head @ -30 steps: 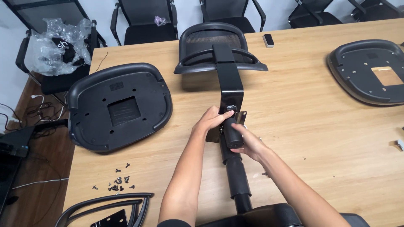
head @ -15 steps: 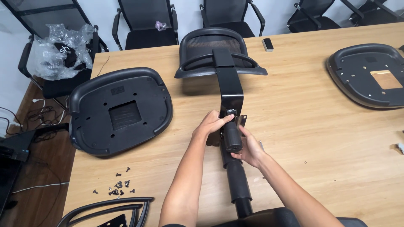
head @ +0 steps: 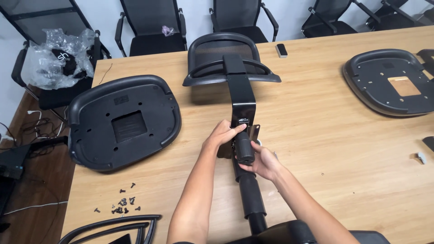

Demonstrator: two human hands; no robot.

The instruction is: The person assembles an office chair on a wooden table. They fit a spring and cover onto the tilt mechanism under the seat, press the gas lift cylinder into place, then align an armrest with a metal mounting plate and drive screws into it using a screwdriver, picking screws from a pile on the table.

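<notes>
Both hands meet mid-table on a black gas cylinder [head: 244, 149] that runs from the bottom edge of the view up toward a chair backrest [head: 228, 58]. Left hand [head: 222, 135] curls its fingers over the top end of the cylinder, right where it meets the metal plate [head: 251, 132] at the foot of the backrest's black bracket [head: 242, 97]; the grip looks closed, thumb side hidden. Right hand [head: 263, 161] cups the cylinder from below and to the right, fingers wrapped partway round, palm touching it. Further down the cylinder widens into a thicker sleeve [head: 251, 195], then disappears behind a dark rounded part [head: 285, 231] at the bottom of the view. The backrest lies flat on the wooden table [head: 330, 135], mesh side up, bracket pointing toward the person. To the left, an upturned seat pan [head: 122, 119] rests underside up, well apart from the hands. A second seat pan [head: 391, 83] sits at the far right, also underside up. Loose black screws [head: 120, 205] are scattered near the table's lower left edge, just above curved black armrest pieces [head: 113, 226]. A small phone-like object [head: 281, 49] lies near the far table edge. Office chairs [head: 151, 27] line the far side; one at left holds crumpled clear plastic wrap [head: 54, 58].
</notes>
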